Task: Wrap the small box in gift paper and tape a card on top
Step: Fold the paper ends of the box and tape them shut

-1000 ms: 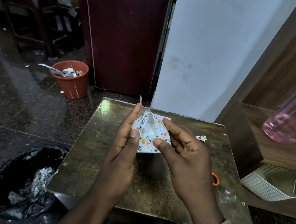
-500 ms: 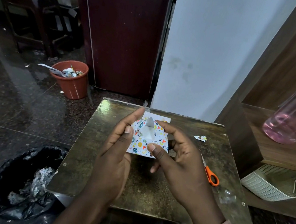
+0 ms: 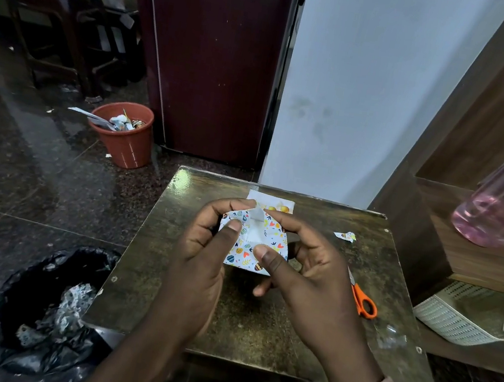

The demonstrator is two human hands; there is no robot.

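Note:
A small box wrapped in white gift paper with colourful hearts and eggs is held above the middle of a worn brass-coloured table. My left hand grips its left side, thumb pressing on the top face. My right hand grips its right side, thumb on the lower right corner. A folded paper flap with a strip of clear tape runs down the top face between my thumbs. A small white card with a yellow print lies flat on the table just behind the box.
Orange-handled scissors lie right of my right hand. A paper scrap and crumpled clear tape sit on the table's right side. A black bin bag stands at the left, a terracotta bucket behind, a white basket right.
The box has been lowered and tilted flatter toward the table. My left thumb has slid onto the top face, and the upright flap has been pressed down.

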